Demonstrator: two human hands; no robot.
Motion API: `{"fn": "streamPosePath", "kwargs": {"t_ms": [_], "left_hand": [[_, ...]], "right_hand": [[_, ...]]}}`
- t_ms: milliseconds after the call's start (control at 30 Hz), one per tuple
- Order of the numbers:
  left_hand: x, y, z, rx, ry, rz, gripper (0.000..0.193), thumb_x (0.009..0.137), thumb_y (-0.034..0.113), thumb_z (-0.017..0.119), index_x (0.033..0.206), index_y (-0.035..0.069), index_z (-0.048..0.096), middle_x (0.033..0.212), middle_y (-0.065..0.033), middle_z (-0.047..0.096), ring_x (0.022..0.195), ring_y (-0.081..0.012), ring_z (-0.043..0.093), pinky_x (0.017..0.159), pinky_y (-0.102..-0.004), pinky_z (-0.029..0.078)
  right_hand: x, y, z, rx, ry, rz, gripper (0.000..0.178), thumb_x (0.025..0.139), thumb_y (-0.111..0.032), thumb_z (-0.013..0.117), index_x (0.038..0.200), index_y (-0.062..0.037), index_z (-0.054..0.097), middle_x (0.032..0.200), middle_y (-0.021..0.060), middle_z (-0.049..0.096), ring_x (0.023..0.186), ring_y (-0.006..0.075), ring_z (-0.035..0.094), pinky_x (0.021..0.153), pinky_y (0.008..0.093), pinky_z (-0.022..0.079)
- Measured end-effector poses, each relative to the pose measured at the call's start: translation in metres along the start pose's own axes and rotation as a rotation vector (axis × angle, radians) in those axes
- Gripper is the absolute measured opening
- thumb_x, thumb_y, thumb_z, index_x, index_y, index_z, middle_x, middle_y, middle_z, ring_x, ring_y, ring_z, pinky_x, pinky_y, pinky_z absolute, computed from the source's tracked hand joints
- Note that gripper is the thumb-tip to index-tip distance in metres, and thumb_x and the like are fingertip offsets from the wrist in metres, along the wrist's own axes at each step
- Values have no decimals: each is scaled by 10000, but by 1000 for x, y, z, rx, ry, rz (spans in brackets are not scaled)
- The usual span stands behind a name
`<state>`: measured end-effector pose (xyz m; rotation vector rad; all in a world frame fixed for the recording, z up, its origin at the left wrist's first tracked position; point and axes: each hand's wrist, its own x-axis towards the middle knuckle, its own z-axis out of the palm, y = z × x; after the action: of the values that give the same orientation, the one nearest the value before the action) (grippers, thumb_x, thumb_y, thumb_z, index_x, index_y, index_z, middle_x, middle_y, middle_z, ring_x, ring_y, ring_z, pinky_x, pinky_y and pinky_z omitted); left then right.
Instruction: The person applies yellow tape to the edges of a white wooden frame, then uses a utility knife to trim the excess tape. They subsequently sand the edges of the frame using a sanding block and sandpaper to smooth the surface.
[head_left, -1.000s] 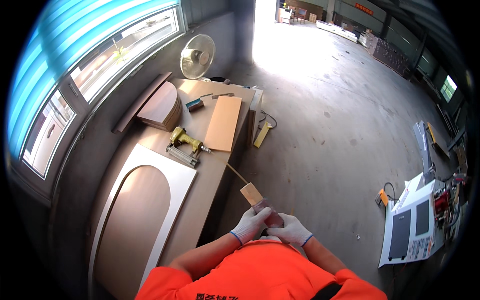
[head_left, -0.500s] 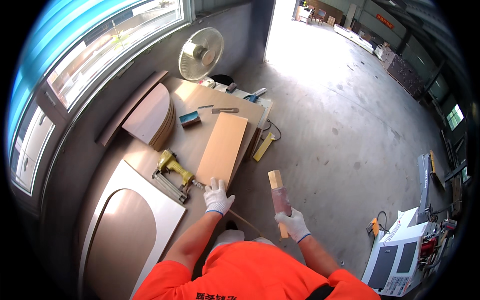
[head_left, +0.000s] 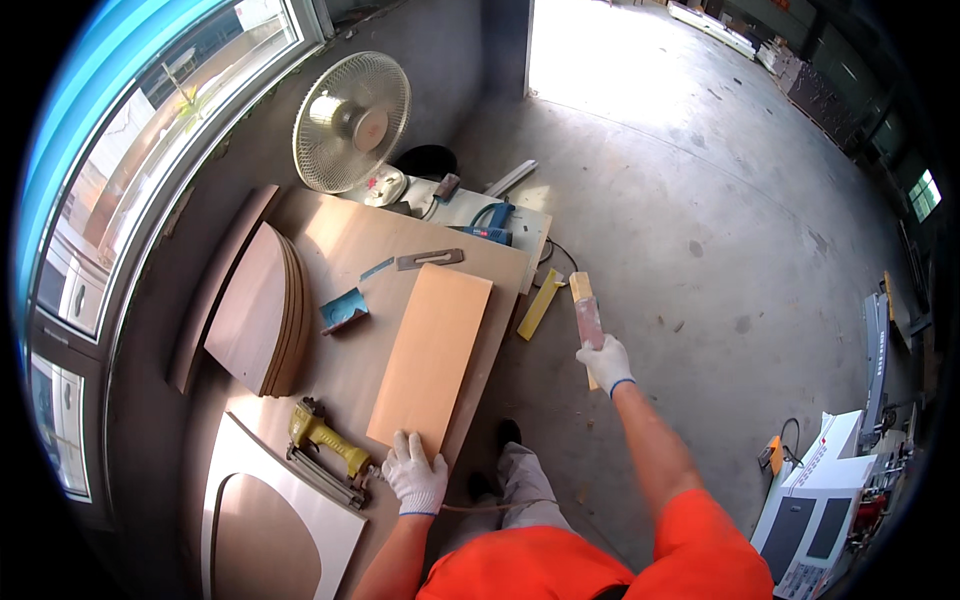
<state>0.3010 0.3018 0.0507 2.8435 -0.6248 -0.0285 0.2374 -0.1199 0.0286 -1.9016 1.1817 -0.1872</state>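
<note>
A rectangular light-brown wood panel (head_left: 432, 350) lies flat on the worktable. My left hand (head_left: 415, 475), in a white knitted glove, rests on its near end with the fingers stretched out. Off to the right, over the floor, my gloved right hand (head_left: 607, 363) grips a sanding block (head_left: 588, 318), a wooden bar with reddish abrasive wrapped around its middle. The block stands apart from the panel. Left of the panel lies a yellow nail gun (head_left: 325, 440), its nose and coupling close to my left hand.
On the worktable (head_left: 500, 265) are stacked curved boards (head_left: 258, 310), a white board with an arched cutout (head_left: 335, 545), a blue-lined bracket-like piece (head_left: 344, 311) and a slotted strip (head_left: 430, 259). A fan (head_left: 352, 122) and blue power tool (head_left: 490, 228) stand beyond; a machine (head_left: 815, 505) is at right.
My right hand has moved forward with the sanding block, its arm now stretched out. My left hand stays on the panel's near end. The whole view has shifted with my head.
</note>
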Motion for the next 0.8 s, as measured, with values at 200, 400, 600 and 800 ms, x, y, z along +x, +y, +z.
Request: {"fn": "streamPosePath", "kwargs": {"t_ms": [200,400,600,800], "left_hand": [[7,0,15,5,-11,-85,698,761,211,744,1397,18,532,1514,-290,468,1266,-501,505,1046,-606,438],[8,5,17,17,-20,-95,705,746,163,734,1397,14,511,1488,-318,479,1253,-526,508,1041,-633,432],[14,5,13,-10,-16,-89,733,733,168,746,1410,28,502,1486,-318,478,1272,-520,506,1060,-617,429],[15,7,8,-25,5,-150,688,731,179,758,1375,43,555,1473,-266,513,1251,-474,540,1021,-584,468]], "right_hand": [[175,-51,27,-448,-14,-31,414,807,-298,733,1108,-18,681,1062,240,745,1041,417,717,932,495,554],[270,-63,94,-200,-35,73,409,789,-304,756,1043,9,689,1006,254,744,997,414,729,897,467,556],[322,-40,166,151,-144,-31,502,813,-376,806,1105,21,708,1042,211,761,982,312,739,885,416,556],[279,-72,144,396,55,-51,668,930,-175,767,1450,141,489,1249,173,684,1076,229,667,947,344,532]]}}
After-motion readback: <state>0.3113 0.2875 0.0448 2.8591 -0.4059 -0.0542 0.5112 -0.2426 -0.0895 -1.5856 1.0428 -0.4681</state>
